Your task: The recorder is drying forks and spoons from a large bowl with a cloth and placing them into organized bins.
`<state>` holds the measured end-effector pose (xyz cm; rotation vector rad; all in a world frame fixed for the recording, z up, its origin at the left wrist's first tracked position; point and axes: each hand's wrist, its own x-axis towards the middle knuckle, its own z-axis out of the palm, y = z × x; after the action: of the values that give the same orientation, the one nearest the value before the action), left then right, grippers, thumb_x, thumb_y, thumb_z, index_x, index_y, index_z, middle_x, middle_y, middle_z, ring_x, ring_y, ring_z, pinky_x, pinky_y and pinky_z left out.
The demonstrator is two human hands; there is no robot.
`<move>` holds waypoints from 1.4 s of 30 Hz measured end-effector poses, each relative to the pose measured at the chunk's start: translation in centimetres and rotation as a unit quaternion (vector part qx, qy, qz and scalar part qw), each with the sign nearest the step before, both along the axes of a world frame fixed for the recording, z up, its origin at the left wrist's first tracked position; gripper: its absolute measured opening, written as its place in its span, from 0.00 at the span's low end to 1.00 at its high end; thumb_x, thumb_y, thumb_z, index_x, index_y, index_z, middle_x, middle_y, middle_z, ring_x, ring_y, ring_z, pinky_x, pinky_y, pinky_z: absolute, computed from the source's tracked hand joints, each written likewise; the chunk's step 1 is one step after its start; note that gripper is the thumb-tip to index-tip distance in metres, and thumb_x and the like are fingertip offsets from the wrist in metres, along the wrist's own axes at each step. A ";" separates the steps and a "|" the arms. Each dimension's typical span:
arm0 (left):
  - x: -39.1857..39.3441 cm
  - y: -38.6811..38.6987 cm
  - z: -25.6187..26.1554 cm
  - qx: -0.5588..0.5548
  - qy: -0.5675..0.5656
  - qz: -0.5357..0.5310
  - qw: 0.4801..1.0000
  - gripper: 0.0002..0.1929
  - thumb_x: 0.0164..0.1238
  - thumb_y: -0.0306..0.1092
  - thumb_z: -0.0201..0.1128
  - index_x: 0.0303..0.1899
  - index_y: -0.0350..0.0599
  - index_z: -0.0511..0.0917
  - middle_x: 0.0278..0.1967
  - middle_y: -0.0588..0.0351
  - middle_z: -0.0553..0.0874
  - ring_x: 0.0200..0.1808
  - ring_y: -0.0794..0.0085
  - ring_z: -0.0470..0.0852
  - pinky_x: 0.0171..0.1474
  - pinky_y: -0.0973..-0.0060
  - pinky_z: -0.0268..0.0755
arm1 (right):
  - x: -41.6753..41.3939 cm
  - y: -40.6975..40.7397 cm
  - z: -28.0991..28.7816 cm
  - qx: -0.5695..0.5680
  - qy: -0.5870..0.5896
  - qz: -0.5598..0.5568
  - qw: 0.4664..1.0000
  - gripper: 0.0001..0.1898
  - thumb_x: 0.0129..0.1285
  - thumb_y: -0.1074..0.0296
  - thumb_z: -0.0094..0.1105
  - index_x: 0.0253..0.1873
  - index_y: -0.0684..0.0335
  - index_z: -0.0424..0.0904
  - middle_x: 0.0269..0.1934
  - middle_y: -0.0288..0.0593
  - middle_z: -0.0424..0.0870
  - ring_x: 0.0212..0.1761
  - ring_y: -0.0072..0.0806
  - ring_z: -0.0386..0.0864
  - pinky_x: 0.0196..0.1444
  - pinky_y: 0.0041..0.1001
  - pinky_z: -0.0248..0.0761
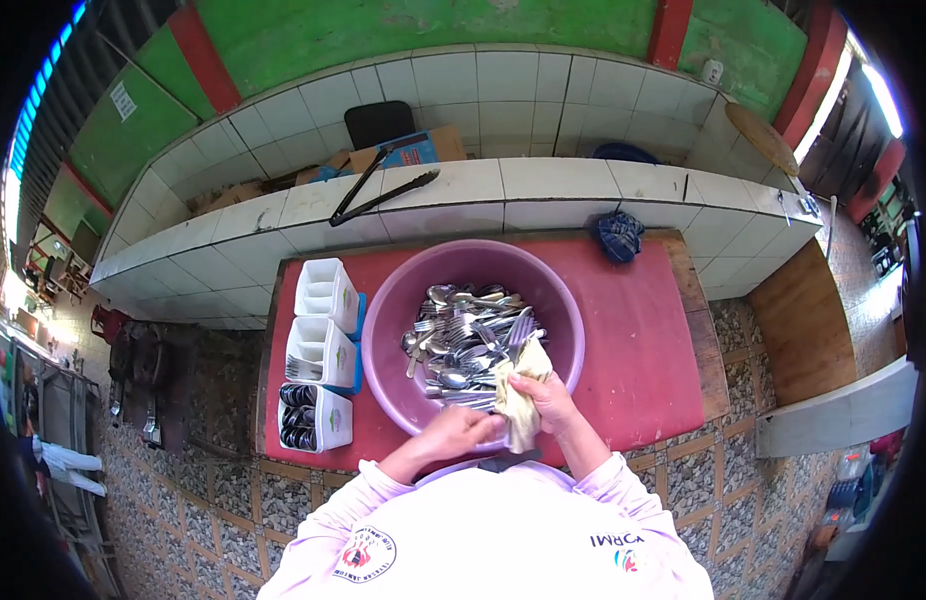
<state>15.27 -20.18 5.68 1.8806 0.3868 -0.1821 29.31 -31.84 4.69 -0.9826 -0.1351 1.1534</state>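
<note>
A large purple plastic basin (380, 375) holds a heap of metal spoons and forks (463, 330). Over its near right side, my right hand (551, 401) grips a pale yellow cloth (517, 409) wrapped about some forks (520, 334), whose tines point away from me. My left hand (459, 433) is at the near rim, its curled fingers against the cloth's lower left edge; the fork handles are hidden there. Left of the basin stand white plastic cutlery holders: an upper one (319, 289), a middle one (320, 337) with forks, and a near one (334, 424) with dark-looking spoons.
The basin stands on a red-topped wooden table (635, 360). A crumpled blue checked cloth (619, 235) lies at its far right corner. Beyond is a white-tiled ledge (448, 180) with black-tipped tongs (380, 191). Left, a dark metal stand (185, 390) is on the floor.
</note>
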 end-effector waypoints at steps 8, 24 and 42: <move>2.5 1.9 4.2 0.150 -0.333 0.212 0.906 0.05 0.55 0.26 0.62 0.32 0.36 0.81 0.27 0.54 0.80 0.30 0.74 0.78 0.34 0.79 0.70 | -1.1 0.5 3.1 -0.017 -0.163 0.212 0.963 0.18 0.54 0.70 0.63 0.49 0.67 0.72 0.37 0.40 0.79 0.41 0.22 0.76 0.44 0.26 0.70; -13.9 13.9 5.0 0.418 -0.295 0.581 0.633 0.05 0.61 0.27 0.59 0.34 0.38 0.81 0.29 0.56 0.82 0.31 0.76 0.78 0.36 0.79 0.70 | 1.5 -1.3 1.9 -0.135 -0.266 0.169 0.939 0.17 0.48 0.71 0.67 0.43 0.67 0.75 0.34 0.38 0.80 0.34 0.22 0.78 0.38 0.24 0.72; -14.1 17.9 -4.8 0.515 0.129 0.483 0.696 0.16 0.49 0.34 0.64 0.44 0.52 0.79 0.46 0.59 0.77 0.52 0.65 0.72 0.63 0.54 0.48 | 2.9 -3.8 1.8 -0.113 -0.225 0.099 0.963 0.21 0.49 0.73 0.66 0.49 0.66 0.70 0.37 0.38 0.78 0.38 0.22 0.76 0.42 0.24 0.71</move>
<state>1.14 -2.25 0.93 2.3932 1.9333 0.6370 32.25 -35.69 6.51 -1.4533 -0.4826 1.1265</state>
